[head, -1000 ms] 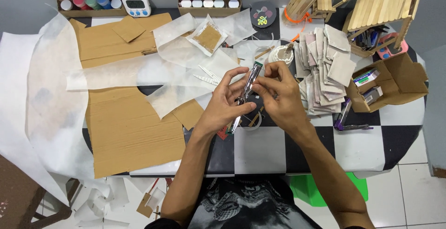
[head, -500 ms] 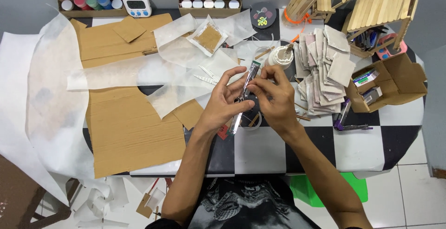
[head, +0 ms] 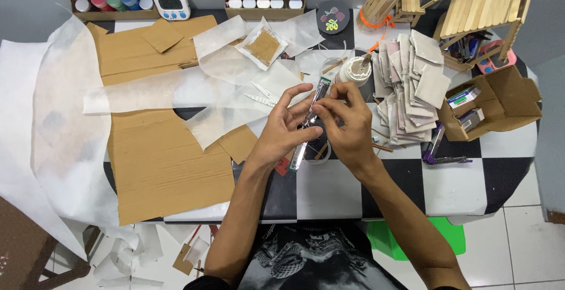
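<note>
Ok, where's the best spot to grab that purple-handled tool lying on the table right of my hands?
Probably the purple handle, coming from above. The tool lies flat on the checkered table, apart from the right hand, and its handle end by the cardboard box looks thickest and uncovered.

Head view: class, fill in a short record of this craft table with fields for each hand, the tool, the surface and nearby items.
left hand: grips the middle of the cutter
right hand: fingers pinch the cutter's upper end
tool: slim cutter, tilted, held above the table
surface: checkered table
left of hands: cardboard sheet, white paper
right of hands: pile of squares, open box
</note>
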